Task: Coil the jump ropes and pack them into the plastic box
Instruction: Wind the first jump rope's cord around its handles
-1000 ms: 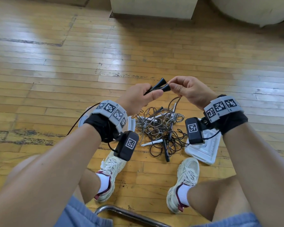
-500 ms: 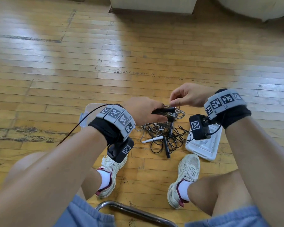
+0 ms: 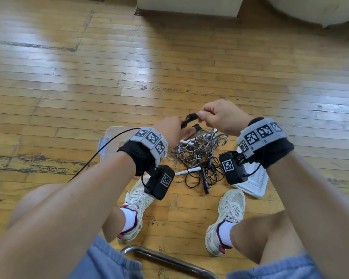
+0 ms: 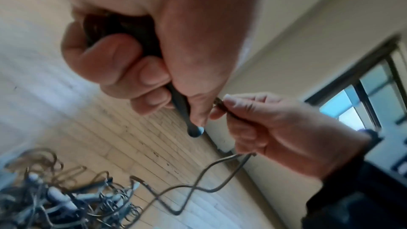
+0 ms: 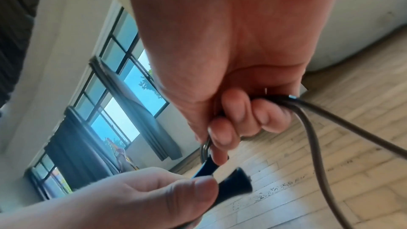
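Gripping the black handles [image 3: 189, 120] of one jump rope, the left hand [image 3: 170, 130] wraps its fingers around them with the thumb lying along the top, handle tips poking out past the fist. The right hand [image 3: 220, 115], raised just beside it, pinches the grey cord [image 5: 312, 128] close to the handles, fingers curled, two strands trailing down from the fist. Both forearms reach forward over the knees, wrists nearly level, hands almost touching above the tangled pile of ropes [image 3: 199, 156] on the wooden floor [image 3: 89, 87]. The clear plastic box [image 3: 111, 137] sits left of the pile, its white lid [image 3: 254, 184] to the right.
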`<state>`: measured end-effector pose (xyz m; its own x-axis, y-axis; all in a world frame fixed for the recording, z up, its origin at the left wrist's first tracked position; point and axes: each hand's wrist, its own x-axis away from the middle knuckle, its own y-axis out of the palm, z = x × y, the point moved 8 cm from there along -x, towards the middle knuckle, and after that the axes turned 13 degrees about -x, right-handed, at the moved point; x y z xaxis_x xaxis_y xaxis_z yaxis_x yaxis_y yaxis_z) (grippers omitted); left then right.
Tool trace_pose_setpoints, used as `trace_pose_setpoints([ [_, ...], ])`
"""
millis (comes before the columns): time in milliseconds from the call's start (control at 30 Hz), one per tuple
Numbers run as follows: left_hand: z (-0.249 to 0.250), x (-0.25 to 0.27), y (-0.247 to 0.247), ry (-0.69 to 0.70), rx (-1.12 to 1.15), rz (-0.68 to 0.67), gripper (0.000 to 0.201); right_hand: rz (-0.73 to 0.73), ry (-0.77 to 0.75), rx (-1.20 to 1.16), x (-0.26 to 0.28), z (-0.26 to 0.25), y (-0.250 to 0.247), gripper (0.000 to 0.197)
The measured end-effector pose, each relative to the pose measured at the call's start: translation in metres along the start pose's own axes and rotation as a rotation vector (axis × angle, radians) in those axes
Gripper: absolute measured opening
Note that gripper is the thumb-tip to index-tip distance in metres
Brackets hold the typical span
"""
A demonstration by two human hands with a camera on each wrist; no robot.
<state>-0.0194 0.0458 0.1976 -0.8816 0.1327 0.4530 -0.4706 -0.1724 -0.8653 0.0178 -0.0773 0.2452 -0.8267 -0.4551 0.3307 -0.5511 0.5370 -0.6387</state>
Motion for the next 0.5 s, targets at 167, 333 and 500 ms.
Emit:
trace_pose_setpoints([
  [167,-0.003,0.003,-0.003,0.009,0.200,-0.031,0.042,-0.061,0.016,-0.099,0.008,0.002,0.004,0.021],
  [333,0.000,0.009,-0.007,0.054,0.337,0.039,0.039,0.026,-0.035,-0.019,0.012,0.004,-0.002,0.015],
  [500,0.003,0.009,-0.022,0.034,0.413,0.167,0.033,0.297,-0.216,0.135,0.012,-0.007,-0.014,0.017],
])
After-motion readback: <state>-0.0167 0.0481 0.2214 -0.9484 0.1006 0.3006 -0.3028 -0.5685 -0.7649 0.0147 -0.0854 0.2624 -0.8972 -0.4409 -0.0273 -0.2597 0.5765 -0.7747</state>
